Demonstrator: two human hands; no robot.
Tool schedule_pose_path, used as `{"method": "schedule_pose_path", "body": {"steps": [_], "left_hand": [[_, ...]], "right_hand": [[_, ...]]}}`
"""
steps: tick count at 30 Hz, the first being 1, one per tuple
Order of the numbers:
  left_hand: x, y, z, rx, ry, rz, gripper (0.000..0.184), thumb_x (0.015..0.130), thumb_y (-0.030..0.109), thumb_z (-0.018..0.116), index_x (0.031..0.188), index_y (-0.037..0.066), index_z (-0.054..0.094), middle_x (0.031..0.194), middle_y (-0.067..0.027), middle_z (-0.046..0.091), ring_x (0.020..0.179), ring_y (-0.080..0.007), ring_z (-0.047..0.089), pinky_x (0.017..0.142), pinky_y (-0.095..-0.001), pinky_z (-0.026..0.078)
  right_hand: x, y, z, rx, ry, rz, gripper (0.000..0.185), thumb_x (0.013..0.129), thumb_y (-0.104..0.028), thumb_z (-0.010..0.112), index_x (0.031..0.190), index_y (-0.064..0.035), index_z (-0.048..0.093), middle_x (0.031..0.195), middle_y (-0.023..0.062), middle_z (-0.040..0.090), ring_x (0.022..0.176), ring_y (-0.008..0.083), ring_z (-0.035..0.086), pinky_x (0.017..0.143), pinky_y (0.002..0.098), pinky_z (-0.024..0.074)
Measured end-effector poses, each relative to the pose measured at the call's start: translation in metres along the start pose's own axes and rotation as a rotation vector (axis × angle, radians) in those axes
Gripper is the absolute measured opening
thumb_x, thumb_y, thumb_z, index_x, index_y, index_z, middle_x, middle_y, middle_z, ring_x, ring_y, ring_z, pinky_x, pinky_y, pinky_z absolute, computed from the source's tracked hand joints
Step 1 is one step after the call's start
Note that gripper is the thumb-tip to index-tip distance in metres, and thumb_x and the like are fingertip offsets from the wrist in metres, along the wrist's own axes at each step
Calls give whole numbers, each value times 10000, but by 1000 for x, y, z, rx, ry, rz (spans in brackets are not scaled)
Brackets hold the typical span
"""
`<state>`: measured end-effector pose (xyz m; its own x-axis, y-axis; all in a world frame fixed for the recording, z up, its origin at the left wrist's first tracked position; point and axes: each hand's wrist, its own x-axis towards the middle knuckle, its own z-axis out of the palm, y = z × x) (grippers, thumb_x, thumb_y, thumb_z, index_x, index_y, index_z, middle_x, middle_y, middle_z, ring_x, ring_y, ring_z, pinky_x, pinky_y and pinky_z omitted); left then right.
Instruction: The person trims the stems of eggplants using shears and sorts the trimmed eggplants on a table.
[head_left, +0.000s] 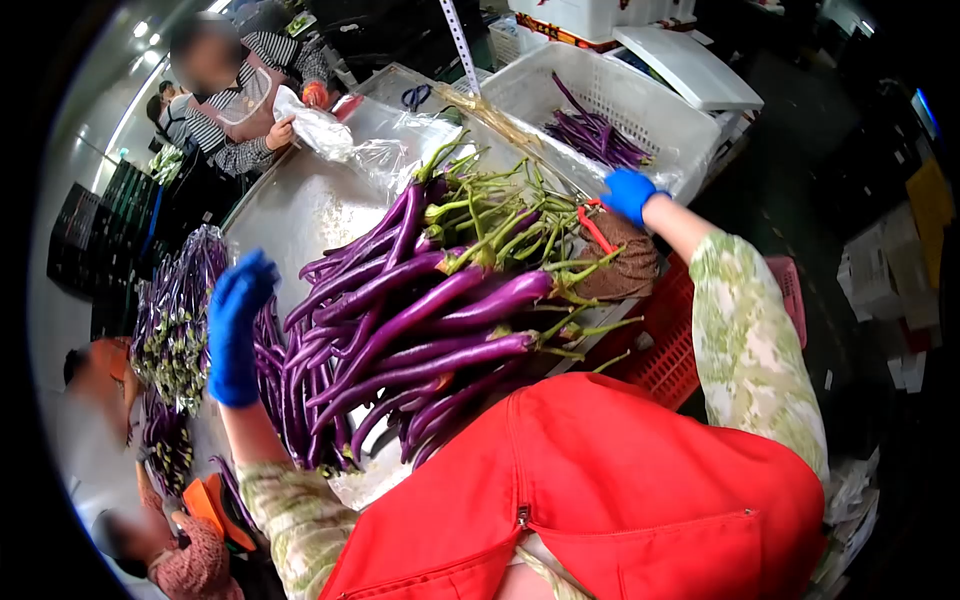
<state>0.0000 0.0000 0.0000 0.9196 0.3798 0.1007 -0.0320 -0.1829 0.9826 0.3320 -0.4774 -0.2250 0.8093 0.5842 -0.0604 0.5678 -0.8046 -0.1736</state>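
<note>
A large heap of long purple eggplants [430, 310] with green stems lies on the metal table [285, 210]. My left hand [236, 325], in a blue glove, is raised at the heap's left edge with its fingers stretched out and nothing in it. On the right, my right hand [630, 196], also blue-gloved, is beside red-handled cutters [597, 228], which rest by a brown cloth [622, 262]. Its fingers are bunched and partly hidden; whether they grip the handles is unclear.
A white crate [660, 100] behind my right hand holds several eggplants. Red crates [665, 345] stand below it. Bagged eggplants [185, 310] are at the left. Across the table a person [235, 100] holds clear plastic [320, 128]. Blue-handled scissors [416, 96] lie at the back.
</note>
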Motion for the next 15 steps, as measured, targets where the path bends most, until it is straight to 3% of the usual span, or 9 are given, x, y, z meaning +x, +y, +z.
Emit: {"method": "schedule_pose_path", "body": {"steps": [1, 3, 5, 8, 10, 15], "left_hand": [[-24, 2, 6, 97, -20, -45, 354, 902, 106, 533, 1233, -16, 522, 1197, -135, 581, 1072, -232, 587, 950, -345, 459], [-38, -23, 39, 43, -15, -72, 347, 893, 83, 527, 1224, -22, 530, 1172, -141, 595, 1064, -229, 591, 950, -340, 457], [-46, -11, 44, 43, 24, -103, 387, 844, 43, 578, 1223, -22, 536, 1122, -118, 619, 1040, -195, 591, 948, -320, 441], [-57, -5, 55, -2, 54, -106, 404, 842, 20, 580, 1241, -14, 522, 1130, -113, 616, 1055, -192, 584, 955, -315, 435], [-60, -3, 62, -51, 23, -124, 420, 843, 5, 582, 1257, -6, 508, 1153, -114, 605, 1075, -194, 576, 967, -318, 428], [-66, 11, 73, -31, -37, -69, 439, 831, -14, 585, 1262, -4, 504, 1243, -110, 557, 1109, -196, 557, 963, -318, 431]], "right_hand": [[-15, -13, 12, 57, -43, 27, 358, 800, -355, 576, 928, -22, 608, 931, 234, 611, 885, 396, 588, 802, 447, 472], [-22, 15, 33, 82, 11, -3, 370, 797, -336, 577, 1014, -37, 560, 965, 223, 608, 912, 391, 584, 799, 461, 465], [-16, -3, 31, 109, 1, 83, 397, 781, -323, 595, 1069, -53, 557, 982, 221, 606, 926, 391, 578, 802, 457, 470], [-5, 10, 44, 180, -8, 29, 298, 774, -287, 575, 983, -82, 628, 981, 190, 622, 923, 366, 595, 795, 448, 482], [-5, 12, 32, 181, -6, 153, 264, 780, -294, 574, 893, -65, 642, 909, 205, 624, 888, 383, 594, 768, 464, 476], [-15, 11, 7, 348, 130, 214, 276, 759, -303, 626, 869, -50, 621, 863, 200, 624, 835, 378, 599, 714, 438, 468]]}}
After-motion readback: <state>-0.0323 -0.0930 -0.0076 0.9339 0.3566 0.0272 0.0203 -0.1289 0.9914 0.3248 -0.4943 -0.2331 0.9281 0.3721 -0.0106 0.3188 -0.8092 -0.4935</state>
